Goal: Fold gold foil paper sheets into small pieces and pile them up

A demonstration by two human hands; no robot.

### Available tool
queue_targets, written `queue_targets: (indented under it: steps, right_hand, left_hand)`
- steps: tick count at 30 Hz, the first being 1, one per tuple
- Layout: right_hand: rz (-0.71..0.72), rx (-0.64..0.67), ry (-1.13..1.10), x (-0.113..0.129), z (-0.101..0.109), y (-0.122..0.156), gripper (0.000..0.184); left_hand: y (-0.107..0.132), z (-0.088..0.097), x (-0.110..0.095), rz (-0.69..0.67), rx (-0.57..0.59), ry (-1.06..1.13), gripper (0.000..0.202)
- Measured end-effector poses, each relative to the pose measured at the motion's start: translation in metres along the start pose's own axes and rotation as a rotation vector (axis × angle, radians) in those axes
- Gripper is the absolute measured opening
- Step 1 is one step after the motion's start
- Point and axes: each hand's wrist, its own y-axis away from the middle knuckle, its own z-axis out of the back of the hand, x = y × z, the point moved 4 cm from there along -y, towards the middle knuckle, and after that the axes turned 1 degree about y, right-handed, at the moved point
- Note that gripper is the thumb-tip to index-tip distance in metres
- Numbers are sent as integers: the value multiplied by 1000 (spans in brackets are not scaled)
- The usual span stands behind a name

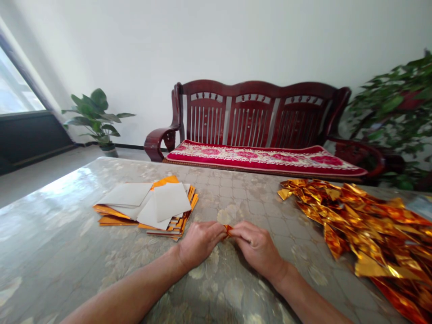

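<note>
Between my two hands, just above the tabletop, is a small piece of gold-orange foil paper (228,230). My left hand (201,240) is closed in a pinch on its left end. On the other end, the fingers of my right hand (257,246) are pinched too. Most of the foil is hidden by my fingers, so its full shape does not show. Left of my hands lies a loose stack of foil paper sheets (172,204), white backs up with orange-gold edges showing. Over to the right spreads a heap of folded, shiny gold foil pieces (367,225).
A table (135,279) with a patterned, glossy cover is under my hands. Beyond its far edge stands a dark red wooden bench (249,117) with a red floral seat cover (263,157). Potted plants stand at the left (97,117) and right (398,112).
</note>
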Motion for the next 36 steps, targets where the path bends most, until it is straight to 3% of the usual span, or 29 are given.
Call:
queue_targets:
  steps: [17, 22, 26, 30, 36]
  right_hand:
    - [157, -12, 207, 22, 2, 0, 27]
    - [103, -24, 185, 15, 2, -2, 25]
    - [65, -57, 148, 10, 3, -3, 26]
    - [79, -90, 160, 9, 5, -2, 27]
    - [92, -93, 200, 7, 4, 0, 27]
  left_hand:
    - [2, 0, -4, -76, 14, -2, 24]
    - [0, 0, -3, 28, 13, 46, 22]
    - [-3, 3, -1, 178, -58, 156, 11]
    - [-4, 2, 4, 307, -129, 261, 25]
    - [-8, -1, 6, 368, -86, 315, 15]
